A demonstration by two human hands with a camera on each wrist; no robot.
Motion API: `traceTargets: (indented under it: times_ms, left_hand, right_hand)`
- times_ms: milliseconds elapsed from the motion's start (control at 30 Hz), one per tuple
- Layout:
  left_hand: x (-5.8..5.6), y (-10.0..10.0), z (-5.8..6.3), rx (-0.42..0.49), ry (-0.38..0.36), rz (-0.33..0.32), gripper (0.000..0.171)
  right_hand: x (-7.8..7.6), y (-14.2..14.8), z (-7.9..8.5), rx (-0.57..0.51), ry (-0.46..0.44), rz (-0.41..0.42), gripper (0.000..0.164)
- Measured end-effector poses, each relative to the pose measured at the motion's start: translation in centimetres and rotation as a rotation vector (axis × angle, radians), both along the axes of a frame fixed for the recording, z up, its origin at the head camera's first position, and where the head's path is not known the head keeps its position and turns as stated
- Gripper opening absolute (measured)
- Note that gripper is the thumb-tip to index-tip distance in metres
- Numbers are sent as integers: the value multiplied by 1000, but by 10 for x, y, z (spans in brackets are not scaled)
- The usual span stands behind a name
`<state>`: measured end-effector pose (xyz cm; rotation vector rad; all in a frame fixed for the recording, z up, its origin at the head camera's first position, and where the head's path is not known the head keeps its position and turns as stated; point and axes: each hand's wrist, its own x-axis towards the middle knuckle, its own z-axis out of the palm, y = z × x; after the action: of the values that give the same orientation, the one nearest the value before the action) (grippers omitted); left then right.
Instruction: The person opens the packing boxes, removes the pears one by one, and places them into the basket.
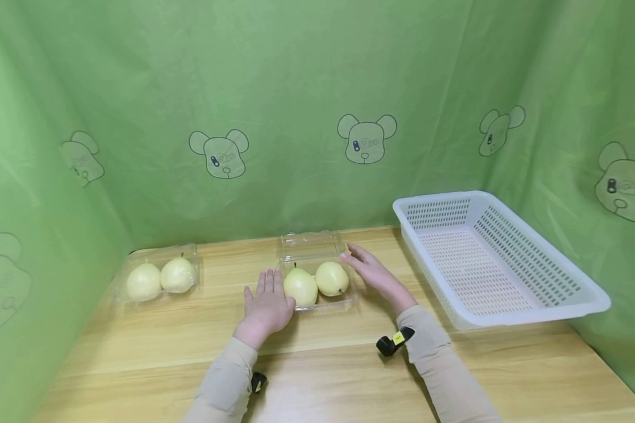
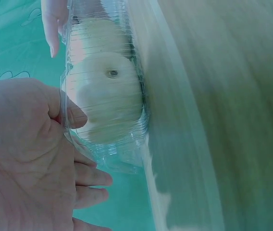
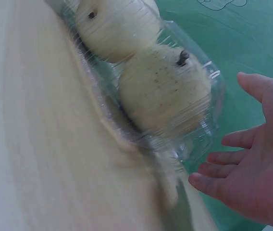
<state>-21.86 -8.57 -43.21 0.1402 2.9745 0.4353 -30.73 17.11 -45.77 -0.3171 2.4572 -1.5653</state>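
Pears (image 1: 300, 291) are seen in the head view inside a clear plastic box (image 1: 325, 306), set near the middle of the bench's (image 1: 328, 370) far edge, its lid (image 1: 311, 245) folded back toward that edge. The box is flanked by the left hand (image 1: 267, 308) and the right hand (image 1: 374, 275), both held wide with fingers extended. Another pair of pears is held in a second box (image 1: 161, 254) near the far left corner; a white basket (image 1: 540, 319) is placed toward the right edge.

In the left wrist view, the box wall is touched by the left thumb, the other fingers being stretched out.

In the right wrist view, the right hand is held wide just beside the box, nothing gripped.
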Motion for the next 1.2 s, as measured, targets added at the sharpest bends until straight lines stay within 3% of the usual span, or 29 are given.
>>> traceTargets:
  times_ms: [233, 333, 667, 867, 1200]
  left_hand:
    - [0, 0, 0, -7, -2, 2, 71]
    - [0, 0, 0, -10, -2, 0, 72]
    - [-1, 0, -1, -18, 3, -2, 71]
    - [-1, 0, -1, -17, 3, 0, 71]
    - [0, -1, 0, -10, 10, 1, 71]
  right_hand:
    - [7, -3, 14, 73, 51, -10, 77]
    - [5, -4, 14, 108, 92, -15, 76]
    - [21, -18, 36, 196, 254, 6, 74]
    - [28, -26, 42, 278, 339, 54, 79]
    - [37, -36, 46, 341, 397, 112, 78]
